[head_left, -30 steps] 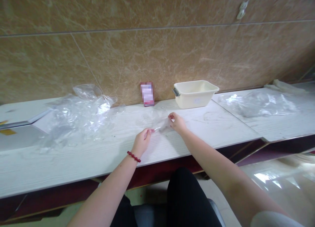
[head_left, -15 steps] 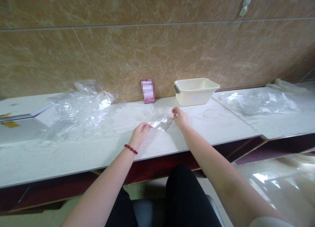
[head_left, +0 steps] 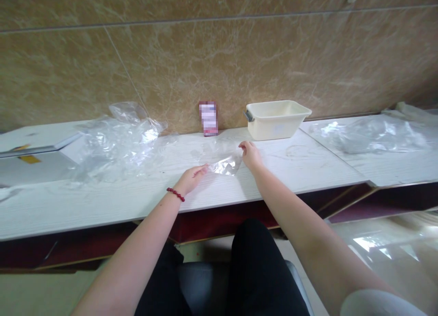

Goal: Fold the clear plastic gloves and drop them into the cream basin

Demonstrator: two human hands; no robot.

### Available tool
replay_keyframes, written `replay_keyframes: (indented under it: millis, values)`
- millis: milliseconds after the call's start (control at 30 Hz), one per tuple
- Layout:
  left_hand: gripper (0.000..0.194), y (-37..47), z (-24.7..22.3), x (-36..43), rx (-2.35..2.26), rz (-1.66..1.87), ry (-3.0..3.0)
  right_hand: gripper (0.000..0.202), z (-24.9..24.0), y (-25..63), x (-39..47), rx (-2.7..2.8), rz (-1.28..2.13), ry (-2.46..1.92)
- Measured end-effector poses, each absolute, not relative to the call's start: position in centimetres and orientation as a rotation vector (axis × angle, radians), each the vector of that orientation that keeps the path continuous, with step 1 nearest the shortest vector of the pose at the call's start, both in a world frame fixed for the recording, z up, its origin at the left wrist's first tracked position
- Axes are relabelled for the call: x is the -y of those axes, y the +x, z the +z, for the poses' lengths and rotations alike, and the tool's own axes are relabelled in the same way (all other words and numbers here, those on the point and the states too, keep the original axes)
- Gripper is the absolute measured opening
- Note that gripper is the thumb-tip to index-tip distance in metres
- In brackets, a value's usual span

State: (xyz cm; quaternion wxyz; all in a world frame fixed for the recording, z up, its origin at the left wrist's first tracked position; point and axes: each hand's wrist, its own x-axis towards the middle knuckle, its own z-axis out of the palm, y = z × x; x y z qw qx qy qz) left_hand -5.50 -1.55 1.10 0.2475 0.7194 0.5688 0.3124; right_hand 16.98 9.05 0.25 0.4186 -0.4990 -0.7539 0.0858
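Observation:
A clear plastic bag stretches between my two hands, just above the white tabletop. My left hand, with a red bead bracelet at the wrist, pinches the bag's left end between thumb and fingers. At the bag's right side, my right hand is closed with bent fingers on its edge. Behind the right hand stands a cream plastic tub with a grey handle. A small card or phone with a blurred face leans upright against the wall.
To the left lies a loose heap of clear plastic bags, partly against a white box with a yellow patch. More clear plastic bags lie on the right section of table. A brown marbled wall runs behind.
The view has tilted down and shifted slightly. Both hands keep hold of the clear bag, which looks a little more spread between them.

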Motion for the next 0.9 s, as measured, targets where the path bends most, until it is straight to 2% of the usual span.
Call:
replay_keyframes:
  millis: [467, 900]
  values:
    - [0.051, -5.7, 0.7, 1.5, -1.549, 0.859, 2.029, 0.039, -0.1, 17.5, -9.5, 1.764, 0.181, -1.295]
    - [0.046, -5.6, 0.7, 1.4, -1.531, 0.807, 2.126, 0.018, -0.7, 17.2, -10.4, 1.759, 0.255, -1.259]
